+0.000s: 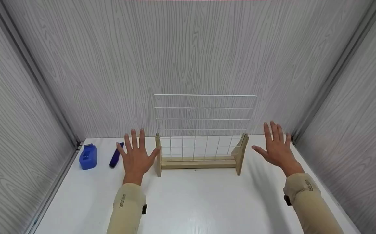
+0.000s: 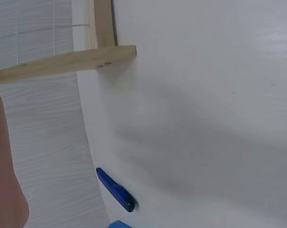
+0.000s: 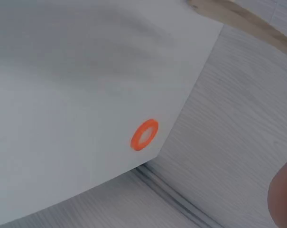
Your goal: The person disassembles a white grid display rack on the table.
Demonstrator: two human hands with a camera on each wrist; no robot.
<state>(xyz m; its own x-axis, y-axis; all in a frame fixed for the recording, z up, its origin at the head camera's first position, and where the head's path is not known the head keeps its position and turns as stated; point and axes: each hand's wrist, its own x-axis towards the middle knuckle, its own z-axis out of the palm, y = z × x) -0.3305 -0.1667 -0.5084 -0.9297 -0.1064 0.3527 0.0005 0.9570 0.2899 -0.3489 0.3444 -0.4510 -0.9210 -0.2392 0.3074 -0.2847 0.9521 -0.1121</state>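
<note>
Head cam: fairly bright, light apparently from above; pale glare low ctr on table. R arm throws long, soft shadow; L arm a fainter 1. Back wall dimmer. 2 wrist cams: duller, low contrast, w/ broad hazy shadows; ring & R hand a bit blurry.

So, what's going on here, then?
Someone's left hand and right hand are spread open over a white table, holding nothing. Between them stands a wire rack in a wooden base. A blue dispenser-like object and slim blue tool lie on the left; an orange ring lies near a corner.
</note>
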